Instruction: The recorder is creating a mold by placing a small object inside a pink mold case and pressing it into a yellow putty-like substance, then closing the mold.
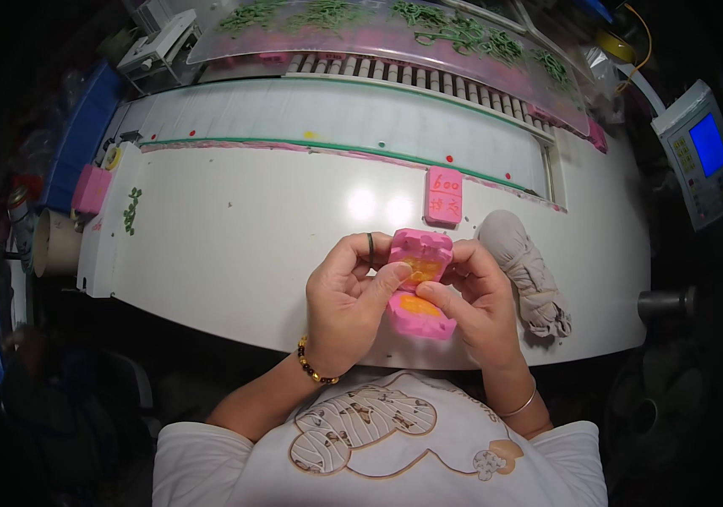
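My left hand (349,300) grips the left side of an opened pink block mould (422,239), its thumb pressed on the orange-yellow inner face of the upper half. My right hand (478,308) holds the same mould from the right, thumb where the two halves meet. The lower half also has an orange-yellow inset. A closed pink block (443,194) lies on the white worktop (251,220) just beyond, and a beige cloth bundle (526,275) lies beside my right hand.
A white belt with a green edge (294,110) and rollers (412,80) run behind, under a clear tray of green pieces (327,17). A keypad unit (695,152) stands right; a blue bin (78,144) and small green pieces (131,211) are left.
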